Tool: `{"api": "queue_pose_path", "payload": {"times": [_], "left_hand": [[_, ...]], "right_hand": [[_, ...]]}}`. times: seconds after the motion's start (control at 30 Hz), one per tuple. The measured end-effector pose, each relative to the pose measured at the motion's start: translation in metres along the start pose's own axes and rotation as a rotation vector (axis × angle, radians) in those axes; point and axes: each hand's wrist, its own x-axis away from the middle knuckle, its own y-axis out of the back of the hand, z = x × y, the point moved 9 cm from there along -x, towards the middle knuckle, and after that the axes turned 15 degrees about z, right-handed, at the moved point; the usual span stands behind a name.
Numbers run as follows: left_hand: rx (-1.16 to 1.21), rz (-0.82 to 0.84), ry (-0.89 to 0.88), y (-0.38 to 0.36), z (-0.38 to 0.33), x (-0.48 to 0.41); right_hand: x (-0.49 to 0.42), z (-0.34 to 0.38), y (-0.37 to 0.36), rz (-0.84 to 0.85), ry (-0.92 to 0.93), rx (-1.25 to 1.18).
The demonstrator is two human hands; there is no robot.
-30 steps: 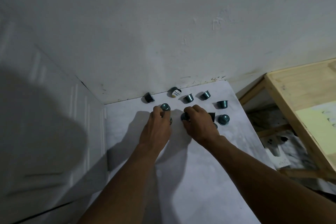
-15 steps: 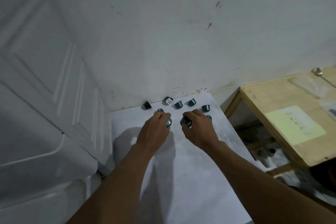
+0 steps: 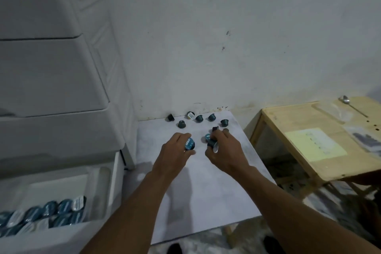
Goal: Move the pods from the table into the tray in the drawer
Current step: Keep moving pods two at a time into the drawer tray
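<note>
Drawer pods (image 3: 51, 210) blurred, cut off at left edge, note writing (image 3: 315, 143) unreadable

teal pods (image 3: 199, 118), white table (image 3: 206, 192), pale wooden stool (image 3: 299, 121)

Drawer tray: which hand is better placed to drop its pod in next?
Left, probably. The left hand grips a blue pod and sits on the side nearer the tray, which lies at lower left. The right hand also grips pods, but is farther from it.
</note>
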Motion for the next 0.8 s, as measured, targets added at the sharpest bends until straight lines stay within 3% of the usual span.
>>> {"api": "queue_pose_path", "payload": {"times": [0.3, 0.8], "left_hand": [[0.055, -0.177, 0.093, 0.033, 0.003, 0.128], [0.109, -0.327, 0.201, 0.155, 0.151, 0.308]], "right_hand": [[0.079, 0.066, -0.03, 0.092, 0.136, -0.011], [0.108, 0.297, -0.135, 0.099, 0.338, 0.006]]}}
